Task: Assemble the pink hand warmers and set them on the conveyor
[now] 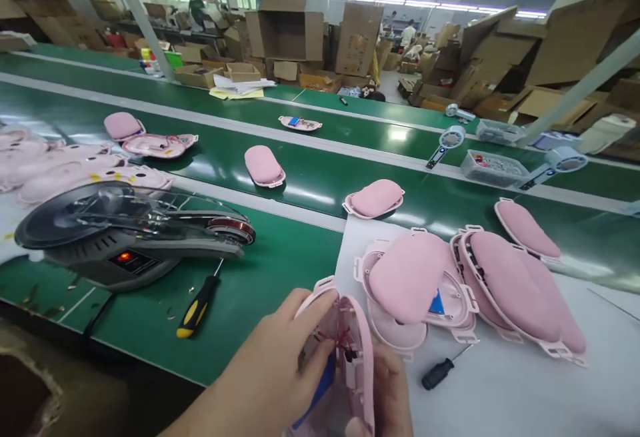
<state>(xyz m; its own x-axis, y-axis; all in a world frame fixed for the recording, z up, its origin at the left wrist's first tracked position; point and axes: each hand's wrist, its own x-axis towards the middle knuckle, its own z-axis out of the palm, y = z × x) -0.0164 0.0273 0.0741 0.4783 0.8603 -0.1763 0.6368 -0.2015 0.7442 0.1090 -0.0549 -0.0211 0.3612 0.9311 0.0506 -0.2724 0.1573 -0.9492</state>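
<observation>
Both my hands hold an opened pink plastic casing point(367, 350) at the bottom centre, its two halves parted like a clamshell. Red wires, a black connector and a blue block point(320, 387) show inside. My left hand point(280, 364) grips the left half, with its thumb reaching in by the wires. My right hand point(393, 387) is wrapped round the outside of the right half; its fingers are partly hidden. A small black screwdriver point(437, 374) lies to the right, near a stack of pink casings point(410, 277). Left of my hands rests a yellow-and-black screwdriver point(199, 307).
A grey-and-black machine point(150, 237) with a lit red switch stands at left. More pink casings point(263, 165) sit along the green conveyor point(310, 187). Handheld fans point(447, 144) and a clear tub of small parts point(493, 169) are at the right. Cardboard boxes point(285, 34) fill the background.
</observation>
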